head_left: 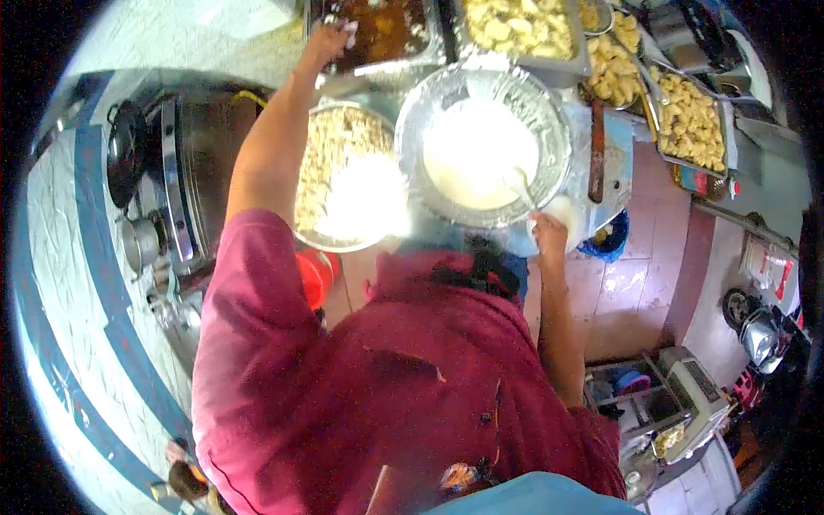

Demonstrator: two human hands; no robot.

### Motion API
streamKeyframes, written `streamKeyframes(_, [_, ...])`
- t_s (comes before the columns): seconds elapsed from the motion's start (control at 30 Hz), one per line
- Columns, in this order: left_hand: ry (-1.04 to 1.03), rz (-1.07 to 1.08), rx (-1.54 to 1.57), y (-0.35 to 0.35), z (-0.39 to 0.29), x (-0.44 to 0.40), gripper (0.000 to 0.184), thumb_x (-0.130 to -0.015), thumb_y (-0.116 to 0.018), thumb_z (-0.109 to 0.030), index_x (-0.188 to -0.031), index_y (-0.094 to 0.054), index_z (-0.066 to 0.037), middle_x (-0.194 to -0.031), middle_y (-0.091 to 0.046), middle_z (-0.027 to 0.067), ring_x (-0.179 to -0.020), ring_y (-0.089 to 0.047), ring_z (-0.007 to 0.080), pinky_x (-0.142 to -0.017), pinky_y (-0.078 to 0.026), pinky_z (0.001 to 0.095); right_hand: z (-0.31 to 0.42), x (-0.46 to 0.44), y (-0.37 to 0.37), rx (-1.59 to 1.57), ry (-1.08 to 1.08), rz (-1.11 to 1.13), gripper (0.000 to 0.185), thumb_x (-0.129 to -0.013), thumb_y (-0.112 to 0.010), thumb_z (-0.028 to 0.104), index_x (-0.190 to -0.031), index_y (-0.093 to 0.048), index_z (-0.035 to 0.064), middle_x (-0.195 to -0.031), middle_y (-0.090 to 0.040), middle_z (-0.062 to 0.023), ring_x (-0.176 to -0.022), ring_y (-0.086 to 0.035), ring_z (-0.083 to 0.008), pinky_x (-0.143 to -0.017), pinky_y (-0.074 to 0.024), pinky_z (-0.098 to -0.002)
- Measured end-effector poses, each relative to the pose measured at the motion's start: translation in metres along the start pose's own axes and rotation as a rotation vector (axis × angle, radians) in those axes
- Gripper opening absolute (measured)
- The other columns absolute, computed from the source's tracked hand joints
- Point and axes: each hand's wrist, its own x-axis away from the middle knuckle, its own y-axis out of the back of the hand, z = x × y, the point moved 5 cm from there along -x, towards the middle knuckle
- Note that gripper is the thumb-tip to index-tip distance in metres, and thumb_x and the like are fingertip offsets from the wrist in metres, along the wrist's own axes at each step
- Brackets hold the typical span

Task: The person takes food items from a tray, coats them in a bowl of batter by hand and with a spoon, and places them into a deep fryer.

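My left hand point(330, 45) reaches over the near left corner of a metal tray point(311, 81) holding dark brown liquid with pale bits. Its fingers are curled together around something whitish and small that I cannot make out. At the right rim of a large metal bowl point(414, 184) of white batter point(481, 159), my right hand point(549, 233) is closed on the handle of a spoon-like utensil point(520, 184). The utensil's far end dips into the batter. Left of the bowl stands a round pan point(300, 225) of chopped pale pieces, partly washed out by glare.
Behind the bowl is a tray of pale yellow chunks point(519, 30). More battered-looking pieces fill a tray point(691, 120) at the right. A long brown-bladed tool point(597, 150) lies right of the bowl. A red bucket point(319, 276) and a blue-lined bin point(608, 240) stand below. Left is a stove point(180, 180).
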Motion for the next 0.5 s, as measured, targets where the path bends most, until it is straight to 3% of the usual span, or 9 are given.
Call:
streamKeyframes(0.17, [-0.093,-0.301,-0.078,0.043,-0.055,0.109,0.037,-0.083,-0.060,-0.027,-0.114,-0.063,-0.006,-0.085,-0.066,0.0162,-0.075,-0.064,0.0229,-0.067,-0.049,0.0333,0.010,-0.005,-0.008,0.024,-0.035,0.037,0.017,-0.082,-0.058,0.015,-0.083,-0.070,0.0033,-0.057,-0.047,0.0029,-0.051,-0.040,-0.0071,-0.048,-0.0294,-0.0229])
streamKeyframes(0.23, [-0.059,-0.442,-0.104,0.053,-0.047,0.169,0.041,-0.082,-0.060,-0.028,-0.115,-0.062,-0.003,-0.093,-0.068,0.0192,-0.084,-0.067,0.0261,-0.074,-0.050,0.0345,0.009,-0.008,-0.016,0.040,-0.014,0.050,0.017,-0.083,-0.058,0.016,-0.084,-0.070,0.0034,-0.056,-0.046,0.0035,-0.049,-0.037,-0.0059,-0.046,-0.0268,-0.0221])
streamKeyframes(0.27, [-0.014,-0.440,0.026,0.049,-0.008,0.188,0.042,-0.083,-0.063,-0.032,-0.113,-0.062,-0.002,-0.101,-0.066,0.0206,-0.094,-0.064,0.0306,-0.083,-0.048,0.0360,0.008,-0.009,-0.020,0.056,-0.001,0.054,0.017,-0.083,-0.059,0.016,-0.086,-0.071,0.0037,-0.056,-0.045,0.0042,-0.047,-0.035,-0.0045,-0.043,-0.0242,-0.0213])
streamKeyframes(0.3, [0.036,-0.459,-0.116,0.052,-0.021,0.225,0.042,-0.082,-0.063,-0.034,-0.111,-0.062,-0.003,-0.100,-0.066,0.0201,-0.094,-0.064,0.0340,-0.081,-0.048,0.0372,0.008,-0.009,-0.024,0.072,0.012,0.057,0.018,-0.084,-0.059,0.017,-0.087,-0.071,0.0040,-0.055,-0.044,0.0049,-0.044,-0.033,-0.0032,-0.041,-0.0216,-0.0205])
streamKeyframes(0.33, [0.076,-0.482,-0.089,0.046,0.011,0.250,0.043,-0.081,-0.064,-0.036,-0.111,-0.063,-0.004,-0.101,-0.066,0.0192,-0.096,-0.063,0.0352,-0.081,-0.048,0.0394,0.009,-0.008,-0.029,0.031,-0.017,0.071,0.019,-0.084,-0.059,0.016,-0.089,-0.071,0.0027,-0.055,-0.044,0.0049,-0.045,-0.033,-0.0035,-0.042,-0.0217,-0.0205])
streamKeyframes(0.37, [0.378,-0.423,-0.209,0.039,0.029,0.279,0.045,-0.080,-0.065,-0.038,-0.109,-0.064,-0.004,-0.100,-0.066,0.0194,-0.096,-0.063,0.0360,-0.081,-0.048,0.0410,0.010,-0.008,-0.033,0.053,-0.011,0.083,0.019,-0.083,-0.059,0.016,-0.088,-0.071,0.0024,-0.055,-0.045,0.0039,-0.047,-0.035,-0.0050,-0.044,-0.0244,-0.0217])
streamKeyframes(0.43, [0.556,-0.400,-0.331,0.016,0.070,0.330,0.052,-0.075,-0.068,-0.038,-0.113,-0.061,-0.004,-0.097,-0.066,0.0203,-0.094,-0.063,0.0354,-0.081,-0.048,0.0420,0.012,-0.009,-0.037,0.097,0.006,0.105,0.019,-0.081,-0.060,0.017,-0.085,-0.070,0.0018,-0.056,-0.046,0.0021,-0.051,-0.039,-0.0080,-0.048,-0.0297,-0.0240])
streamKeyframes(0.47, [0.679,-0.256,-0.356,0.009,0.067,0.347,0.052,-0.074,-0.069,-0.037,-0.113,-0.060,-0.004,-0.101,-0.065,0.0190,-0.095,-0.062,0.0347,-0.082,-0.048,0.0421,0.016,-0.007,-0.039,0.124,0.014,0.116,0.019,-0.081,-0.060,0.018,-0.086,-0.070,0.0017,-0.056,-0.047,0.0019,-0.051,-0.040,-0.0082,-0.048,-0.0300,-0.0242])
streamKeyframes(0.5, [0.680,-0.256,-0.409,-0.004,0.098,0.365,0.054,-0.071,-0.071,-0.038,-0.111,-0.061,-0.003,-0.106,-0.064,0.0170,-0.097,-0.062,0.0337,-0.082,-0.049,0.0422,0.021,-0.004,-0.042,0.152,0.021,0.126,0.020,-0.081,-0.060,0.018,-0.086,-0.070,0.0017,-0.056,-0.047,0.0017,-0.051,-0.040,-0.0084,-0.048,-0.0304,-0.0245])
